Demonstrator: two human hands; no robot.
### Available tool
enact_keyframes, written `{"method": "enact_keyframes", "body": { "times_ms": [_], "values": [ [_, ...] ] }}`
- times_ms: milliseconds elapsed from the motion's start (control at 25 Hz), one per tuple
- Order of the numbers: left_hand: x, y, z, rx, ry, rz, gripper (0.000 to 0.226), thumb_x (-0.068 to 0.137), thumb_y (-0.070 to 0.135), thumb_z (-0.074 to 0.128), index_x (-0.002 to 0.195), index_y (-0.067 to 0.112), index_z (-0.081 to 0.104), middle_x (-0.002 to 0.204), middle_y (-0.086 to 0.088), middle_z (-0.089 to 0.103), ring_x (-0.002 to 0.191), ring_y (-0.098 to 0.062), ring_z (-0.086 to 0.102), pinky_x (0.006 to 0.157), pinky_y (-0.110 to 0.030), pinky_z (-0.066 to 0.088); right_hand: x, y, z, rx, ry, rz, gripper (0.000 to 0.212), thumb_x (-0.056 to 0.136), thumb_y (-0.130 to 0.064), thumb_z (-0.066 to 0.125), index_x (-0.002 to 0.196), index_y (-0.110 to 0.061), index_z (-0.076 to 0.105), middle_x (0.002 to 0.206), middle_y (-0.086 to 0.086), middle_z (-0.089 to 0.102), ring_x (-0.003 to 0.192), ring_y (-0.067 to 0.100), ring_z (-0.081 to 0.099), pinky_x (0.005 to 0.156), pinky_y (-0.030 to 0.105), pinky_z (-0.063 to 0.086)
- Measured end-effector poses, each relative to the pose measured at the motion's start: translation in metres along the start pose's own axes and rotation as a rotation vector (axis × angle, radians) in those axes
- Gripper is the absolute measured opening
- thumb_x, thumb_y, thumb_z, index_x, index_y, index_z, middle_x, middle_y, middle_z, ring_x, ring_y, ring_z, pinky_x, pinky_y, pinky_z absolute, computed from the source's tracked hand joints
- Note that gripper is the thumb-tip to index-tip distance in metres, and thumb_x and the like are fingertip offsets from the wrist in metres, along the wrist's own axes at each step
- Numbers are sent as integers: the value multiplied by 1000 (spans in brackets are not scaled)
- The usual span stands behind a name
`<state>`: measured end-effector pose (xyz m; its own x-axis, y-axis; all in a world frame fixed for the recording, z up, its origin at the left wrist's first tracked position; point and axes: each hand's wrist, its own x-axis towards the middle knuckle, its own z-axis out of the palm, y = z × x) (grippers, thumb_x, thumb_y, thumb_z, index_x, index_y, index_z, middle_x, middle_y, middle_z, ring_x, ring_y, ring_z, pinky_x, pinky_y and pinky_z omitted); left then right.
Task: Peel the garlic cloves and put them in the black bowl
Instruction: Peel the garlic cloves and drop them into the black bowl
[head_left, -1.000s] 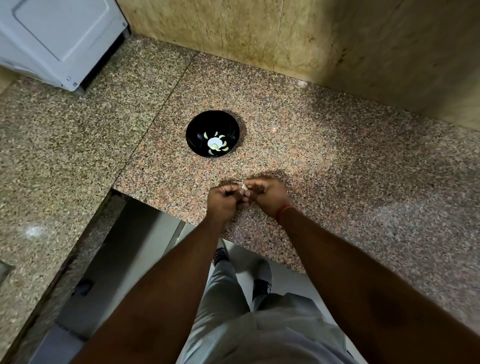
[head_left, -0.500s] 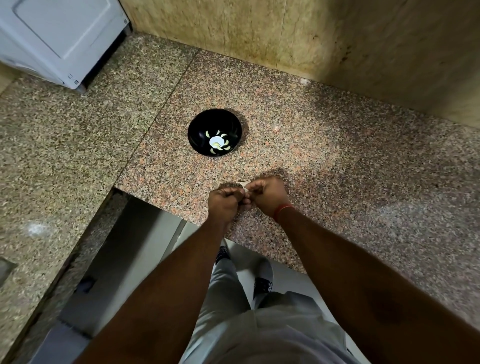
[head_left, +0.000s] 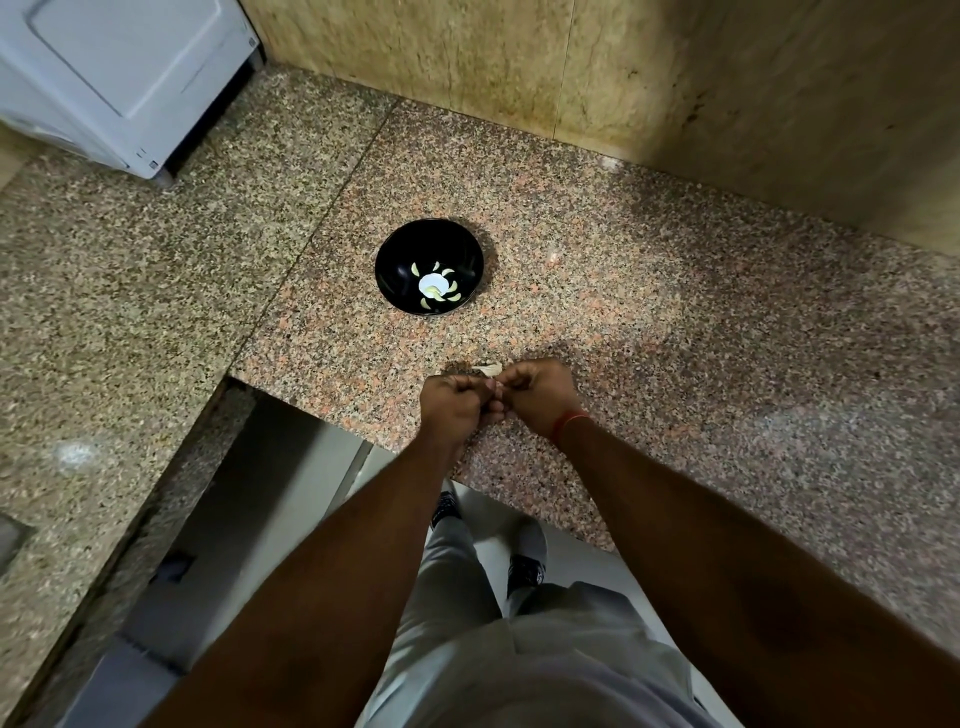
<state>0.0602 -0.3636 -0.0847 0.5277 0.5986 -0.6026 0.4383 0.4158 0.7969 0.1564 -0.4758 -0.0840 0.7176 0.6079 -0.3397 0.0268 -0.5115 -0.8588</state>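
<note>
Barely anything has shifted: left hand (head_left: 451, 402) and right hand (head_left: 540, 395) stay knuckle to knuckle at mid-frame, both pinching a clove (head_left: 492, 385) to strip it. Bowl (head_left: 400, 275) waits above on the tabletop (head_left: 675, 322), peeled cloves inside.

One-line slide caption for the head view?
Both hands pinch a garlic clove near the black bowl of peeled cloves.
</note>
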Motion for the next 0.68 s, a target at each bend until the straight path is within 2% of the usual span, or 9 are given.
{"method": "enact_keyframes", "body": {
  "times_ms": [200,360,440,560,680],
  "values": [
    [0,5,5,29,22,-5,14,90,-1,73,89,-15,71,71,-24,70,50,-24,67,53,-34,61,7,0,1,-44,-47,47,14,84,-1,75,75,-10,70,75,12,74,73,30,73,70,52,63],
    [0,9,9,65,50,-31,12,92,-3,71,89,-15,69,71,-23,70,49,-23,67,51,-33,60,5,3,3,-64,22,16,16,83,0,73,76,-14,69,74,8,72,73,31,72,71,50,63],
    [-2,10,11,127,65,-1,11,92,-5,69,86,-14,69,68,-18,70,48,-21,67,49,-33,59,0,2,4,-67,39,5,14,82,2,73,84,-12,72,77,8,72,74,30,71,71,47,63],
    [-2,7,12,337,73,82,19,89,-7,70,73,3,70,67,-11,71,52,-19,69,52,-42,62,-1,-1,1,-126,-19,-22,27,82,0,76,106,-12,77,87,5,73,80,24,71,77,38,62],
    [-4,9,13,408,67,103,29,87,-10,70,67,9,63,66,-10,67,54,-21,67,50,-41,60,2,-2,-2,-54,-58,24,21,82,5,75,95,-10,79,86,5,76,80,21,73,76,37,63]
  ]
}}
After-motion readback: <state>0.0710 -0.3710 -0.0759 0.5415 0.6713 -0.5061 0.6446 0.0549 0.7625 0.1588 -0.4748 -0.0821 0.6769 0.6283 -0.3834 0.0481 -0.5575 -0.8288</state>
